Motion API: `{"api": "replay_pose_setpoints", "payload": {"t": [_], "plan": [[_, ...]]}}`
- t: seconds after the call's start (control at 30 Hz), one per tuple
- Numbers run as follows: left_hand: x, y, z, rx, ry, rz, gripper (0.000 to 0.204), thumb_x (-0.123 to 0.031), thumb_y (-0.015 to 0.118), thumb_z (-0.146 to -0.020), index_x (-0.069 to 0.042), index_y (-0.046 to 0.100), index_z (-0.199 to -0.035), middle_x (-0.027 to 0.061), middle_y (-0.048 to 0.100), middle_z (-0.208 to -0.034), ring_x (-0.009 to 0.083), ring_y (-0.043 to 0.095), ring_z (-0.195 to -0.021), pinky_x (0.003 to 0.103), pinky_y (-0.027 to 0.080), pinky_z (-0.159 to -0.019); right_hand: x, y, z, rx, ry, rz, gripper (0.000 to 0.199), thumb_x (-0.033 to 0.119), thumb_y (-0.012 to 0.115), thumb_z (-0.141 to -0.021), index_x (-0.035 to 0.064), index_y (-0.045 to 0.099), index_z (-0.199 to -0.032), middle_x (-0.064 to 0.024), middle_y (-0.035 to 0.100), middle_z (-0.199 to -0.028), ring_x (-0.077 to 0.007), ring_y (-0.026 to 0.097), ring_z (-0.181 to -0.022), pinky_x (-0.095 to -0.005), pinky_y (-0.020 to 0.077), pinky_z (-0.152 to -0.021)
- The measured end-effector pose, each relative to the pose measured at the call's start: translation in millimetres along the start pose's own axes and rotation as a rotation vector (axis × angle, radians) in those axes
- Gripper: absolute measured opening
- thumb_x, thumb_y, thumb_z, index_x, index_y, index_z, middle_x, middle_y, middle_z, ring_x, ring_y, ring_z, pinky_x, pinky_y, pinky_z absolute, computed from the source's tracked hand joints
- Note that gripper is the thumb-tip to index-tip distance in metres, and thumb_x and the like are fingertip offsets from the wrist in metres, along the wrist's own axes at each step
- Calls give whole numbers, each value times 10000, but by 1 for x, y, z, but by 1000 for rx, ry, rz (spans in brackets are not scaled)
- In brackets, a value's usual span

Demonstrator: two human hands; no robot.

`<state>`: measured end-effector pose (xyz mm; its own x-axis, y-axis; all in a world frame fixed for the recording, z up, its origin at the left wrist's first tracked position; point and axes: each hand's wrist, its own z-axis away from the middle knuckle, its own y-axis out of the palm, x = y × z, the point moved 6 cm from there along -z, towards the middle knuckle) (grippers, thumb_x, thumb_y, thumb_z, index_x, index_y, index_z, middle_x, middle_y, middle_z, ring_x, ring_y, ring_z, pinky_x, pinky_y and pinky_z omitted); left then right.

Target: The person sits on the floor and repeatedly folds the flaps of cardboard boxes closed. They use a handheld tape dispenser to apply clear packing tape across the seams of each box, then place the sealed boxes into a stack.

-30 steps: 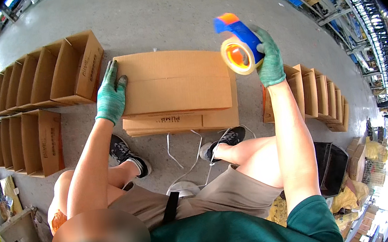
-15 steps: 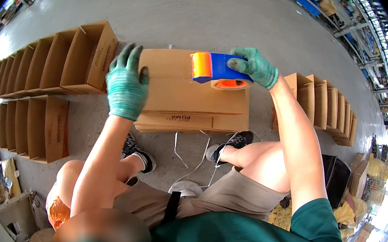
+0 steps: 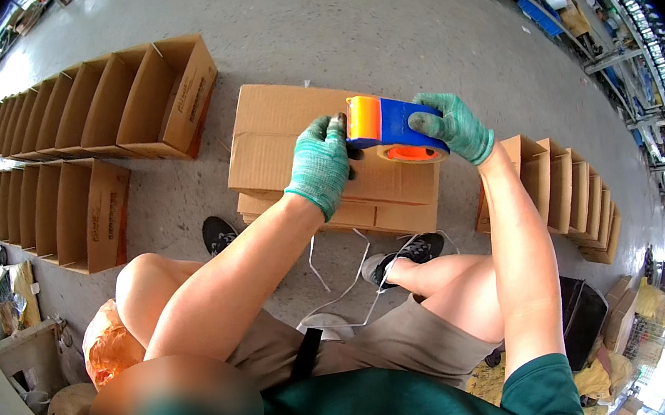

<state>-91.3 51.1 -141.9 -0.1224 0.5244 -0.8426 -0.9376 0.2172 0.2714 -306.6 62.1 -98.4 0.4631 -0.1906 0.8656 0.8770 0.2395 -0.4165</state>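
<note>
My right hand (image 3: 452, 126), in a green knitted glove, grips the back of a blue and orange tape dispenser (image 3: 404, 122). A roll of tape (image 3: 413, 152) with an orange core sits in its lower side. My left hand (image 3: 322, 167), gloved the same way, closes at the orange front end of the dispenser, its dark fingertips against it. Whether it pinches the loose tape end there I cannot make out. Just below both hands lies a stack of flat, folded cardboard boxes (image 3: 265, 145) on the floor between my feet.
Two rows of opened cardboard boxes (image 3: 97, 112) stand at the left, and a shorter row (image 3: 561, 186) at the right. Loose white strapping (image 3: 336, 298) lies before the stack. A black crate (image 3: 586, 317) is at the lower right, loaded shelving (image 3: 624, 60) at the far right.
My left hand has moved right, from over the stack's left edge to the dispenser's front end, and its fingers have closed. The right hand still holds the dispenser. My left foot has shifted.
</note>
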Motion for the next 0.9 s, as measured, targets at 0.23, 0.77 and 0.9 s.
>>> {"api": "replay_pose_setpoints", "payload": {"t": [0.23, 0.77, 0.9], "plan": [[-56, -142, -22, -580, 507, -538, 295, -270, 455, -1053, -12, 585, -995, 61, 610, -843, 136, 527, -707, 287, 483, -658, 24, 8, -5, 65, -92, 200, 563, 575, 779, -762, 55, 705, -965, -20, 641, -719, -96, 591, -635, -279, 493, -571], [34, -186, -71, -213, -49, -324, 343, -320, 504, -1034, -34, 586, -1203, 101, 646, -1128, 179, 569, -997, 351, 470, -906, 41, 27, -18, 71, 115, 326, 500, 521, 772, -781, 59, 695, -956, -43, 650, -721, -120, 589, -615, -297, 487, -574], [6, -175, -68, -333, 151, -504, 342, -254, 483, -1044, -112, 531, -1352, 108, 541, -1353, 214, 510, -1214, 317, 405, -1040, 42, 29, -15, 61, 84, 290, 524, 521, 758, -795, 53, 680, -1018, -49, 654, -745, -129, 602, -643, -297, 500, -598]]}}
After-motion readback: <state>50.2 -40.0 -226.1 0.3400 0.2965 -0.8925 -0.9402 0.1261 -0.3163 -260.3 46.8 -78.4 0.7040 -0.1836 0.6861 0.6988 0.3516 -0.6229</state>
